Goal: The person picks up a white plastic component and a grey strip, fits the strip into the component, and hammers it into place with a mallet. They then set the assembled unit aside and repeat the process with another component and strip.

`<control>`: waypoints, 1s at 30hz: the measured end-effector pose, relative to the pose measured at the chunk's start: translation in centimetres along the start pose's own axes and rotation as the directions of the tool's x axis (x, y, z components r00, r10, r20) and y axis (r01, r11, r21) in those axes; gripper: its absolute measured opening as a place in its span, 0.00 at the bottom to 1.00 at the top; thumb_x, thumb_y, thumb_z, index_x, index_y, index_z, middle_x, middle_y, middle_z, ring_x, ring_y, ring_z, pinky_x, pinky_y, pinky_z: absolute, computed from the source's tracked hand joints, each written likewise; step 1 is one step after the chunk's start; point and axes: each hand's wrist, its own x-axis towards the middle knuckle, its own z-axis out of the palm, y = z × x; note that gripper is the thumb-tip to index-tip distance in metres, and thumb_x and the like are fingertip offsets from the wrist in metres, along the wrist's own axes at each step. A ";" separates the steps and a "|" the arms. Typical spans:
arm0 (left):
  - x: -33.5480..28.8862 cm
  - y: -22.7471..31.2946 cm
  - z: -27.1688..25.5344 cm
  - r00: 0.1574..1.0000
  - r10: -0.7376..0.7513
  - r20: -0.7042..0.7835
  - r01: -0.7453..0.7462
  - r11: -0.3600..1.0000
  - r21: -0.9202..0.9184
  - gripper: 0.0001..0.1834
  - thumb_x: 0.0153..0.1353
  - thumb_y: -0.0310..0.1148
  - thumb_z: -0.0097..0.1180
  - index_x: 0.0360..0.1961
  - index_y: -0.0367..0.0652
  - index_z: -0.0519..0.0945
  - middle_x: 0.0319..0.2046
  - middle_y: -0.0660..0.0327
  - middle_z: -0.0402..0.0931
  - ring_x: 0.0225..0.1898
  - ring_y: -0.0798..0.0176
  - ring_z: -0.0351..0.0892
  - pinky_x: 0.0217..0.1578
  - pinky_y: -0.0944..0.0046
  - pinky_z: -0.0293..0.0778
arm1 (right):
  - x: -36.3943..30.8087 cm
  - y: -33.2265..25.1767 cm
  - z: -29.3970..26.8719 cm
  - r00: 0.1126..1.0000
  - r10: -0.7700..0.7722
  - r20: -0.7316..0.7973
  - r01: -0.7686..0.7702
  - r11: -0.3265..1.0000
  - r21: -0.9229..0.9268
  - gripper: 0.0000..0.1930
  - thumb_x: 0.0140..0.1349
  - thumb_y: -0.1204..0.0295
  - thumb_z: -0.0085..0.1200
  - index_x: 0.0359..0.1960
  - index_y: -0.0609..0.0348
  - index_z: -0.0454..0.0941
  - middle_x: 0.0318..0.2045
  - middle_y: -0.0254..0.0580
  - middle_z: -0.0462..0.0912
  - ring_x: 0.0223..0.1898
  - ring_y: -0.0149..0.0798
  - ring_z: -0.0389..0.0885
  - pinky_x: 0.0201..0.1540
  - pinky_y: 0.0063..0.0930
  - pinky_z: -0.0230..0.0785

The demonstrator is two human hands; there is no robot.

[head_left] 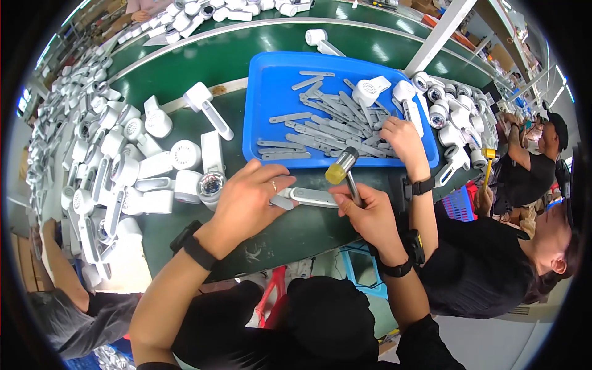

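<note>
Nearer to me than the blue tray (271, 80), my left hand (248, 197) is curling its fingers nearly closed over a slim, smooth white handle (314, 197), which is showing small dark marks and lying roughly along the tray's near rim, with a flat grey strip (282, 202) beneath my fingertips. My right hand (370, 213) is gripping, fingers folded round the shaft, a hammer (343, 166) whose yellow-faced head is standing before that rim; whether these fingers are also touching the handle's end, I cannot tell.

Brightly lit by overhead tube lights (46, 50), with glare on the green surface (364, 39). Clear mid-frame, bent and stretched toward the black rim.
</note>
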 end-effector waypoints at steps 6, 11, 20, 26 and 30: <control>-0.1 -0.2 0.1 1.000 -0.004 -0.028 0.004 1.000 -0.031 0.22 0.47 0.33 0.80 0.46 0.44 0.90 0.49 0.60 0.87 0.43 0.54 0.82 0.43 0.58 0.81 | 0.3 -0.2 0.1 1.000 -0.021 0.008 0.022 0.996 -0.083 0.09 0.71 0.77 0.60 0.49 0.61 0.88 0.26 0.25 0.82 0.30 0.19 0.77 0.31 0.18 0.64; -0.1 -0.3 0.4 0.987 0.163 -0.008 -0.163 0.986 0.012 0.19 0.50 0.30 0.78 0.46 0.45 0.91 0.43 0.63 0.89 0.36 0.58 0.80 0.39 0.61 0.80 | 0.5 -0.8 -0.3 1.000 0.013 0.016 -0.010 0.987 -0.163 0.10 0.70 0.75 0.62 0.50 0.61 0.88 0.24 0.25 0.81 0.27 0.18 0.75 0.29 0.18 0.63; 1.3 0.2 -0.6 0.960 0.227 0.164 -0.250 0.959 0.132 0.14 0.56 0.32 0.73 0.43 0.40 0.90 0.39 0.65 0.89 0.34 0.63 0.80 0.37 0.62 0.79 | 0.9 -3.5 -1.0 0.954 0.290 0.076 -0.273 0.945 -0.182 0.16 0.73 0.65 0.61 0.56 0.59 0.86 0.21 0.28 0.82 0.14 0.19 0.68 0.17 0.19 0.56; 1.7 0.2 -0.9 0.960 0.242 0.138 -0.259 0.958 0.124 0.15 0.53 0.31 0.74 0.43 0.41 0.90 0.38 0.66 0.89 0.34 0.63 0.79 0.36 0.63 0.79 | 1.6 -0.5 -1.8 0.866 0.414 0.282 -0.490 0.815 0.310 0.20 0.77 0.64 0.55 0.62 0.65 0.80 0.23 0.39 0.86 0.10 0.20 0.63 0.13 0.19 0.48; 1.9 0.4 -1.0 0.959 0.238 0.152 -0.257 0.959 0.121 0.15 0.53 0.32 0.74 0.42 0.41 0.91 0.37 0.66 0.89 0.33 0.62 0.79 0.36 0.63 0.78 | 1.3 -0.7 -1.0 0.896 0.393 0.208 -0.438 0.860 0.263 0.19 0.78 0.64 0.54 0.62 0.64 0.81 0.26 0.44 0.89 0.09 0.20 0.62 0.13 0.18 0.48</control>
